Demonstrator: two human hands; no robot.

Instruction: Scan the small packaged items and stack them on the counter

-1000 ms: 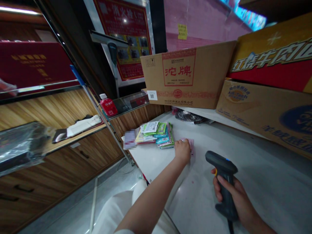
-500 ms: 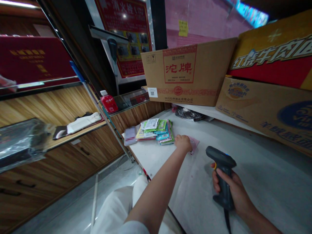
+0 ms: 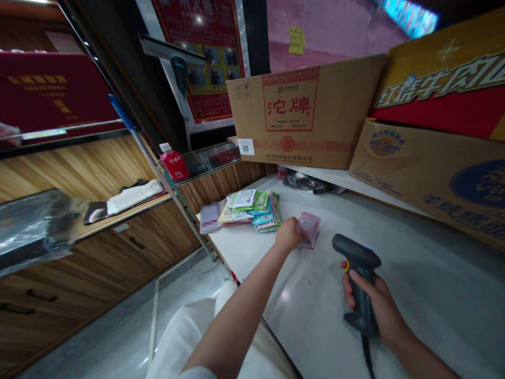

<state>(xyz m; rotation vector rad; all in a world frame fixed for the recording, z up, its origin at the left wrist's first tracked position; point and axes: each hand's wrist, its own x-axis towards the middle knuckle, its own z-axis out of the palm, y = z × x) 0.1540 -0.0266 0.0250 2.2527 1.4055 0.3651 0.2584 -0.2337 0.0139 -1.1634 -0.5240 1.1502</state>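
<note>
My left hand (image 3: 289, 234) reaches across the white counter (image 3: 311, 305), its fingers closed on the near-left edge of a small pink packet (image 3: 309, 227). The packet is tilted, and a pale label shows on its face. To the left of that hand lies a pile of flat packets (image 3: 252, 208) in green, blue, white and yellow. My right hand (image 3: 376, 302) is wrapped round the handle of a black barcode scanner (image 3: 357, 263), with a finger near its yellow trigger. The scanner's head points left toward the pink packet, and its cable hangs below the grip.
Behind the counter stands a brown carton (image 3: 292, 116) with red print. More cartons (image 3: 426, 168) are stacked at the right. A red bottle (image 3: 173, 162) stands on a ledge at the left, beside a leaning blue-ended pole (image 3: 134, 131). A dark patterned bundle (image 3: 303, 180) lies under the shelf.
My left hand has moved slightly left and turned the pink packet up, so more of its face and label shows. The scanner has stayed nearly still in my right hand.
</note>
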